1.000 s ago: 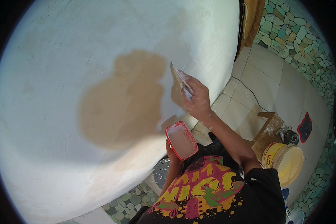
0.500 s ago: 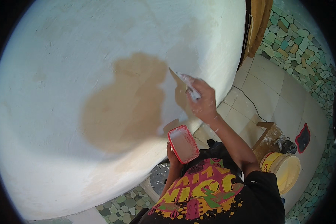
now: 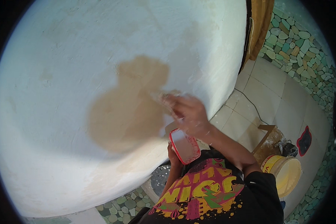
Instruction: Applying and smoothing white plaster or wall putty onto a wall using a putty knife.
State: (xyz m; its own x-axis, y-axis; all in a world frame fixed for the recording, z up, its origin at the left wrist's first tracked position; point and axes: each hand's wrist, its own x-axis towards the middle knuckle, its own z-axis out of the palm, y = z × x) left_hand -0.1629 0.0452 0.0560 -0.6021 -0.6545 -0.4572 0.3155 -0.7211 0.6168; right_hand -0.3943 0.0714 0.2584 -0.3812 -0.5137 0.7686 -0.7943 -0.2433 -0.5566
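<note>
Holding a red-rimmed rectangular tub of pale paste (image 3: 188,149) in your left hand (image 3: 173,156), you grip a blurred flat blade (image 3: 165,99) in your right hand (image 3: 192,114) before the white wall (image 3: 63,78). That hand partly hides the tub's rim; a yellow plastic bucket (image 3: 273,167) stands past your elbow (image 3: 250,164).

Head-worn fisheye view, looking down, close

To the right, on pale floor tiles (image 3: 265,91), an open yellow bucket (image 3: 271,165) is just beside a splattered wooden bench (image 3: 266,143). A thin dark cable (image 3: 253,105) runs toward the bench. Farther right lies a wavy black mat (image 3: 304,142) edged in red. Greenish pebble paving (image 3: 282,46) borders the tiles; brown wooden framing (image 3: 261,28) rises at upper right.
</note>
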